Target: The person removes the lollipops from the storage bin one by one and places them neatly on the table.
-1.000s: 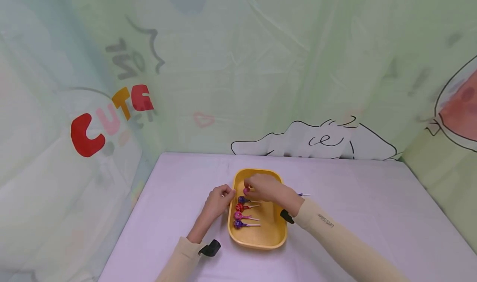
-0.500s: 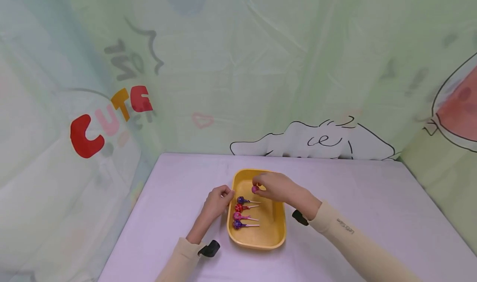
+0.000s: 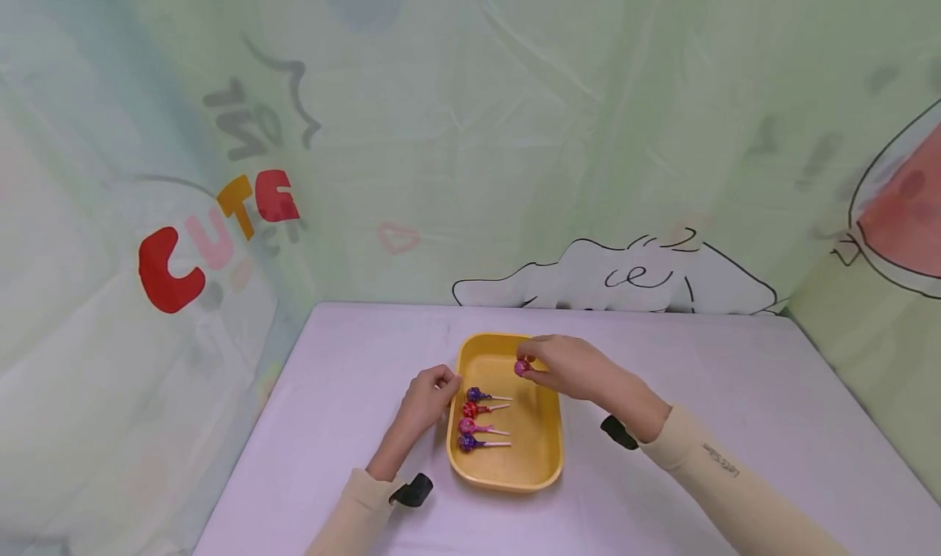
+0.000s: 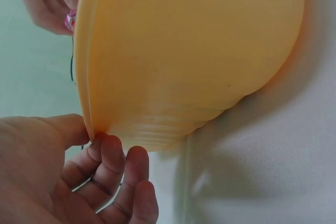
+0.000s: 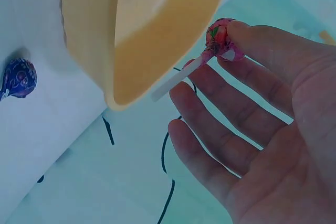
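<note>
A yellow tray (image 3: 537, 458) lies on the table, its left rim pinched between the thumb and fingers of my left hand (image 3: 430, 394). In the left wrist view that thumb and the fingertips (image 4: 137, 158) meet at the tray's edge. My right hand (image 3: 569, 366), over the tray's far right part, pinches a pink-wrapped lollipop (image 5: 223, 38) by its round head. The lollipop's white stick (image 5: 178, 81) points away from the palm in the right wrist view. Along the tray's left side lie several lollipops in a row, among them a red one (image 3: 471, 409) and a pink one (image 3: 468, 426).
Outside the tray, a blue-purple wrapped lollipop (image 5: 20, 78) lies on the table in the right wrist view; in the head view it is hidden. A pale lilac cloth (image 3: 353, 352) covers the table. A printed curtain (image 3: 470, 156) stands behind it.
My right hand has moved to the right with the pink lollipop, away from the tray's left side. The left hand has stayed at the rim.
</note>
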The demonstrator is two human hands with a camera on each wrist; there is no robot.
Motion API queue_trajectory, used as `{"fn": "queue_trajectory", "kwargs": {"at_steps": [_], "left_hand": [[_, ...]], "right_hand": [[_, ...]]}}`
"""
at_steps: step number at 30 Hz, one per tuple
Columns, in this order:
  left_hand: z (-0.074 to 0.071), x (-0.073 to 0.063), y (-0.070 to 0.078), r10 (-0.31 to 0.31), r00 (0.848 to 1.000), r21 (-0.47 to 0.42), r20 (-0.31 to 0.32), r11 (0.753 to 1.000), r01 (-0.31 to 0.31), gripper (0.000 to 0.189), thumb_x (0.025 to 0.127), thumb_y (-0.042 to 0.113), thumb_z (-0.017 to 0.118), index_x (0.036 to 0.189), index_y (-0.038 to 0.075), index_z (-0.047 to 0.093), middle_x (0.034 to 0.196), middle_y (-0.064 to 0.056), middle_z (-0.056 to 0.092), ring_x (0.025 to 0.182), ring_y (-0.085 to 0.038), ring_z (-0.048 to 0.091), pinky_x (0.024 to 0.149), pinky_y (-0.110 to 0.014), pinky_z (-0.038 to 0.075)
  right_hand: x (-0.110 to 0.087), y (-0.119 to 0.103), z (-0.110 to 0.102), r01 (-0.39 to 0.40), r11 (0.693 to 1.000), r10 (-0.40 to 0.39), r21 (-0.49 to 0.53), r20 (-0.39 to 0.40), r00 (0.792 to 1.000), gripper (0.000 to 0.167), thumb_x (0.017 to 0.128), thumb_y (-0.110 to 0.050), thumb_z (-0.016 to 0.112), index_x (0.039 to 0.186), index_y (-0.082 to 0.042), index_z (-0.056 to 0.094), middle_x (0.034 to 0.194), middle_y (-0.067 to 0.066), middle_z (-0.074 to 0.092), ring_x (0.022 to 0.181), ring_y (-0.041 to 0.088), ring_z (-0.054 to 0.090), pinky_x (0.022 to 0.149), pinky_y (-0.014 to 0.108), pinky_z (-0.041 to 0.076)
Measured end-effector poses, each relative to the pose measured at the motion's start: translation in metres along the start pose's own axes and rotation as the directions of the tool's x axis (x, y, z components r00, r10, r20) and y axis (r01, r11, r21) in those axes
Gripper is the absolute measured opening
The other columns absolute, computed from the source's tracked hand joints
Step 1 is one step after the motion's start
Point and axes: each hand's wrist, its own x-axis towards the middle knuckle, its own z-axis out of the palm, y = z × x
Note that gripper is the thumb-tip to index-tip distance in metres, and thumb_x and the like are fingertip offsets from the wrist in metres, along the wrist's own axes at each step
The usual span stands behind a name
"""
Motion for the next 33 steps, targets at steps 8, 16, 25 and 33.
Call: {"fn": "queue_trajectory", "kwargs": {"at_steps": [8,16,25,33], "left_hand": [[0.000,-0.002,0.001,-0.001,1.000,0.014,0.001,1.000,0.001,0.022,0.100,0.027,0.060,0.085,0.011,0.062,0.074,0.000,0.055,0.058,-0.013,0.048,0.052,-0.024,0.040],[-0.001,-0.002,0.003,0.003,1.000,0.010,0.001,1.000,-0.003,0.022,0.100,0.026,0.060,0.084,0.011,0.062,0.075,0.000,0.055,0.059,-0.013,0.049,0.052,-0.025,0.040],[0.000,-0.001,0.002,-0.007,1.000,0.005,0.001,1.000,0.007,0.021,0.100,0.026,0.059,0.085,0.011,0.062,0.076,0.000,0.055,0.060,-0.013,0.049,0.053,-0.025,0.040],[0.000,-0.001,0.001,0.013,1.000,0.006,-0.008,1.000,-0.013,0.021,0.100,0.025,0.060,0.084,0.010,0.062,0.076,0.000,0.055,0.060,-0.013,0.048,0.052,-0.025,0.039]], "right_hand": [[-0.012,0.013,-0.006,-0.043,0.997,0.041,0.069,0.020,0.999,0.020,0.092,-0.024,0.073,0.109,-0.013,0.069,0.094,-0.003,0.066,0.064,0.004,0.054,0.062,0.021,0.049],[-0.028,0.029,-0.003,-0.032,0.999,0.034,0.034,-0.048,0.998,0.018,0.090,-0.023,0.074,0.105,-0.013,0.070,0.096,-0.002,0.072,0.087,0.018,0.066,0.078,0.036,0.057],[-0.042,0.049,0.008,-0.076,0.994,0.080,0.073,-0.050,0.996,0.016,0.090,-0.021,0.074,0.103,-0.013,0.070,0.094,-0.003,0.071,0.086,0.016,0.065,0.079,0.039,0.058],[-0.051,0.066,0.028,-0.101,0.993,0.102,0.058,0.000,0.995,0.019,0.089,-0.020,0.075,0.105,-0.011,0.069,0.095,-0.001,0.071,0.089,0.023,0.067,0.077,0.038,0.058]]}}
